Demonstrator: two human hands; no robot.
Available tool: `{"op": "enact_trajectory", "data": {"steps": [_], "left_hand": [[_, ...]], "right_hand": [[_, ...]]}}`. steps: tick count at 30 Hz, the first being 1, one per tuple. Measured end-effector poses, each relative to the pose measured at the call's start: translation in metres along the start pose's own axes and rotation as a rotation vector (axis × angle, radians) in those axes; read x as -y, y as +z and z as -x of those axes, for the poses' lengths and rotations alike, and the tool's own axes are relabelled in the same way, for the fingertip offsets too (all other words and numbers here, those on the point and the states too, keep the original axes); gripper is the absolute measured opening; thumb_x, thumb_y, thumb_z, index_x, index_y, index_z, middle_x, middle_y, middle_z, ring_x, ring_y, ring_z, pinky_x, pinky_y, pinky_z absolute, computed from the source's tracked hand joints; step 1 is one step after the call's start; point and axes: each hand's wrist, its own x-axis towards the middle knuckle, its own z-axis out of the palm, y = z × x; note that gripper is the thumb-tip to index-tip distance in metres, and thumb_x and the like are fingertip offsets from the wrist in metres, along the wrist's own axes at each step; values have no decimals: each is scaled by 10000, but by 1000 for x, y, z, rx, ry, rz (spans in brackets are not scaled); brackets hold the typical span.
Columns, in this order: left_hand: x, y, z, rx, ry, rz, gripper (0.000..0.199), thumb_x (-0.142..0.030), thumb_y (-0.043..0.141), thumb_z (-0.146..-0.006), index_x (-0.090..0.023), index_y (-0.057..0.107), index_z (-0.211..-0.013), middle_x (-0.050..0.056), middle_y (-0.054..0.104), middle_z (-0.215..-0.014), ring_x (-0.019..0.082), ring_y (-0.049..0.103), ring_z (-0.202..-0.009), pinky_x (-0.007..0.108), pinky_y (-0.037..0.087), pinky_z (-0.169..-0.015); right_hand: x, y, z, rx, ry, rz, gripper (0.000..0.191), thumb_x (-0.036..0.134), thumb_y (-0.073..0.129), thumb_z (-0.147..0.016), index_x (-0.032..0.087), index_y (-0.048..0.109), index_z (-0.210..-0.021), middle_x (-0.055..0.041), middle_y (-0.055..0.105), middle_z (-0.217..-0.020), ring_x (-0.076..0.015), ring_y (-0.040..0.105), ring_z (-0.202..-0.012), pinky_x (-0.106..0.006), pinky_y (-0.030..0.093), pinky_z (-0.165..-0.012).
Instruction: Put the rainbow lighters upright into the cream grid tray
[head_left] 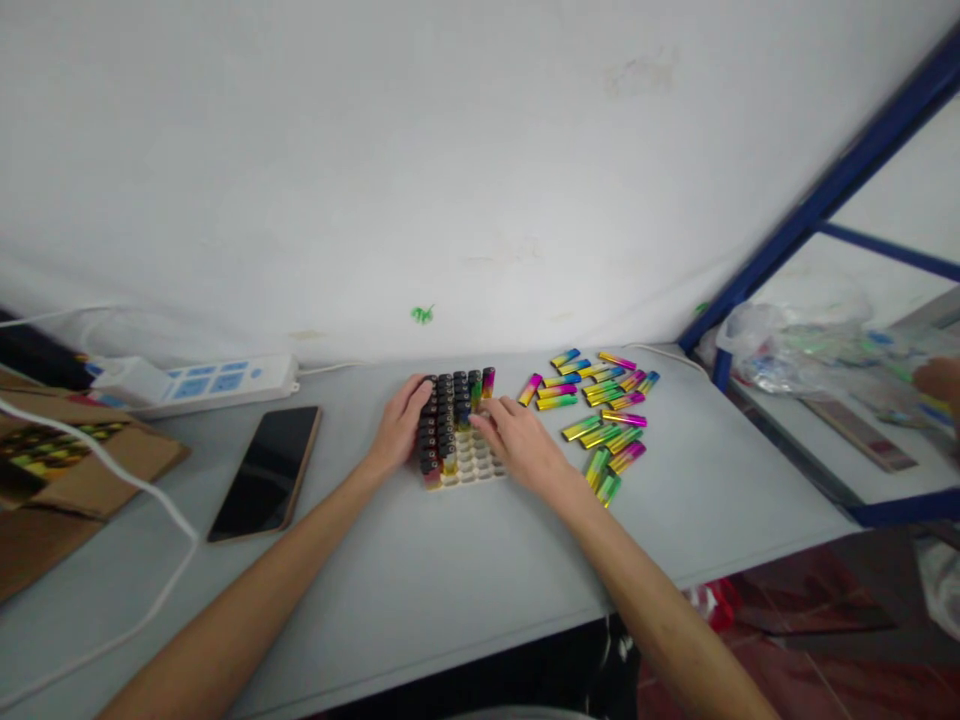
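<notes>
A pale rack (472,462) with rows of holes lies on the table, its left and back rows filled with upright black-topped tubes (445,410). Some tubes show shiny coloured sides. My left hand (400,425) is curled against the left side of the filled rows, thumb along the tops. Over the right part of the rack, my right hand (521,440) has its fingertips pinched together beside a blue-sided tube; what they hold is hidden. Loose shiny multicoloured tubes (600,435) lie scattered to the right of my right hand.
On the left are a black phone (262,470), a white power strip (217,382), a white cable (150,490) and an open cardboard box (82,480). A blue metal frame (780,240) stands at right, with plastic bags (795,345) beyond. Another person's hand (939,380) shows at far right.
</notes>
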Motion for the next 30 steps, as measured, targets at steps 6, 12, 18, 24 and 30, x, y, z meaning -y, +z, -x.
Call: {"op": "enact_trajectory", "data": {"steps": [6,12,18,24,30], "left_hand": [[-2,-1,0,1,-29,-11,386,-553,522,-987,-208,679,-1055,29,699,-989,226,615,-950,302,484,-832],[-2,0,-1,-19,-24,-13,373,-556,533,-978,-215,678,-1026,24,701,-971,233,622,-958,315,483,-872],[-1,0,-1,-10,-20,7,372,-557,533,-973,-213,669,-1013,25,687,-954,226,608,-932,302,477,-831],[-3,1,-1,-13,-17,3,376,-552,532,-970,-209,673,-1029,25,690,-991,226,614,-964,305,468,-888],[-4,1,-1,-10,-9,-25,378,-553,517,-970,-211,672,-1014,24,690,-975,228,613,-963,304,472,-878]], "right_hand": [[-95,-52,-12,-35,164,113,251,149,514,-1033,133,745,-1129,-159,734,-1080,-262,668,-1007,-371,491,-940],[-154,-75,-25,271,95,224,276,71,594,-956,128,776,-1155,-162,744,-1150,-252,670,-1077,-346,487,-1002],[-162,-75,-19,369,84,244,185,189,706,-936,128,765,-1100,-159,728,-1137,-246,675,-1018,-335,502,-934],[-150,-83,-11,227,103,87,213,311,589,-1022,150,715,-1084,-116,760,-959,-219,686,-868,-308,486,-833],[-98,-90,-5,-71,193,-284,408,517,536,-1022,187,679,-1215,40,573,-628,-145,489,-551,-268,367,-583]]}}
